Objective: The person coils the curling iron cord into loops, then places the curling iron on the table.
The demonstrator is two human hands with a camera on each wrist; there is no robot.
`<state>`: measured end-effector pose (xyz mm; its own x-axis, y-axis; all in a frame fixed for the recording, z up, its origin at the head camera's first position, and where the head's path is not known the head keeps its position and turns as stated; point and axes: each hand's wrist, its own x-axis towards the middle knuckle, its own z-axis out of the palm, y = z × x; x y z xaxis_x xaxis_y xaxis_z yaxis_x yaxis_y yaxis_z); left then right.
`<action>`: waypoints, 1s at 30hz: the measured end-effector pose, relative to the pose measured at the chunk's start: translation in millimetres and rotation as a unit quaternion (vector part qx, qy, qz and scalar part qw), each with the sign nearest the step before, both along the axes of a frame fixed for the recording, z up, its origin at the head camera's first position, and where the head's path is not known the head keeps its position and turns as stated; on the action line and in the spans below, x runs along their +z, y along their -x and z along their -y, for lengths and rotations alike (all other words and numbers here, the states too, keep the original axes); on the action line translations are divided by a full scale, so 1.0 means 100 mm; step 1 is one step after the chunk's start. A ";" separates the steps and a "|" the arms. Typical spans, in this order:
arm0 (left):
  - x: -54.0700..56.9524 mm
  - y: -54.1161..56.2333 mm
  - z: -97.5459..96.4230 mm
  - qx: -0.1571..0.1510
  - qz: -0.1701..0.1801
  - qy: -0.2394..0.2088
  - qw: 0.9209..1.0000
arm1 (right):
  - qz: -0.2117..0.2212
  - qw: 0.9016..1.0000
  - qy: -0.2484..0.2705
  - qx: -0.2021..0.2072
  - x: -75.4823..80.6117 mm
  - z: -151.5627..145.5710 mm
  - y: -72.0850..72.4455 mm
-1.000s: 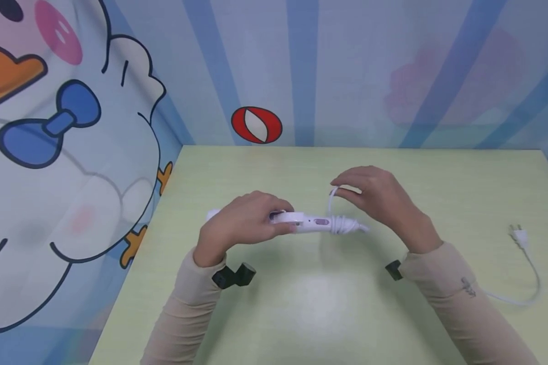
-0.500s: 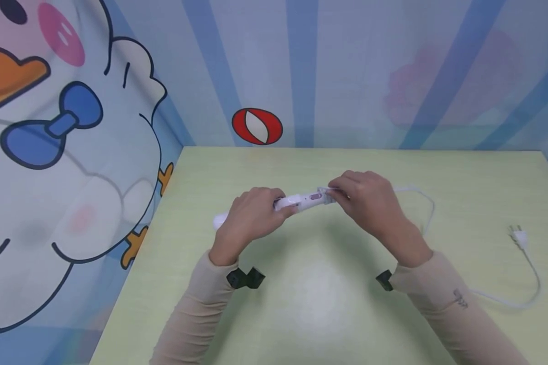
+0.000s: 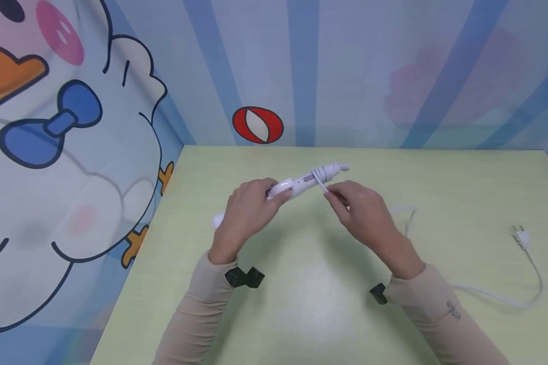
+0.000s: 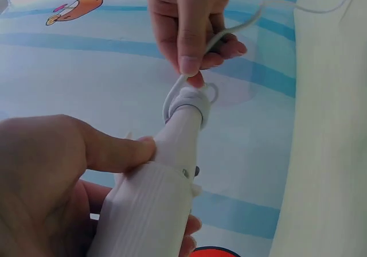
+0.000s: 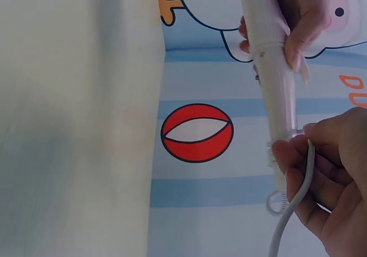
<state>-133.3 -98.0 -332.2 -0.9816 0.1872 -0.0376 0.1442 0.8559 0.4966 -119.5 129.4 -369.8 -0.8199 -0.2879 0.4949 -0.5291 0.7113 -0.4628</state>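
One white wand-shaped appliance (image 3: 303,184) is between a person's two hands, held up off the table (image 3: 301,319) and slanting so that its cord end points up and to the right in the head view. One purple button (image 3: 309,178) shows on its handle. The left hand (image 3: 251,213) is wrapped round the body, covering its middle; only a short piece of the far end shows past the palm. The left wrist view cuts that end off at the bottom.

One white cord (image 3: 326,174) is wound round the narrow end in several turns, which overlap too closely to count. The right hand (image 3: 365,215) pinches the cord between thumb and fingertips just beside these turns; its other fingers are partly hidden in the head view. The cord runs out behind this hand, disappears under the right forearm and comes out again on the table, ending in one plug (image 3: 522,238) with two prongs, well apart from both hands.

Two sleeves are visible, the left sleeve (image 3: 196,309) and the right sleeve (image 3: 438,314), both cut off by the lower edge. Two dark blocks (image 3: 255,278) show at the left wrist and one at the right.

Behind, the striped wall (image 3: 356,76) bears one red-and-white oval (image 3: 258,125) and one large cartoon bird (image 3: 114,223), cropped by the left edge.
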 end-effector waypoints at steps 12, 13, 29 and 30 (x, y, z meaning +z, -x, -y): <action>0.01 0.03 0.10 -0.021 0.008 -0.056 0.998 | 0.004 0.999 0.026 0.028 -0.19 -0.06 0.05; 0.02 0.03 0.10 -0.024 0.009 -0.060 0.998 | -0.003 0.999 0.027 0.029 -0.21 -0.07 0.06; 0.19 0.03 0.18 -0.091 0.052 -0.105 0.989 | -0.045 0.985 0.112 0.125 -0.32 -0.19 0.25; 0.20 0.02 0.19 -0.098 0.051 -0.106 0.988 | -0.048 0.985 0.111 0.125 -0.32 -0.20 0.25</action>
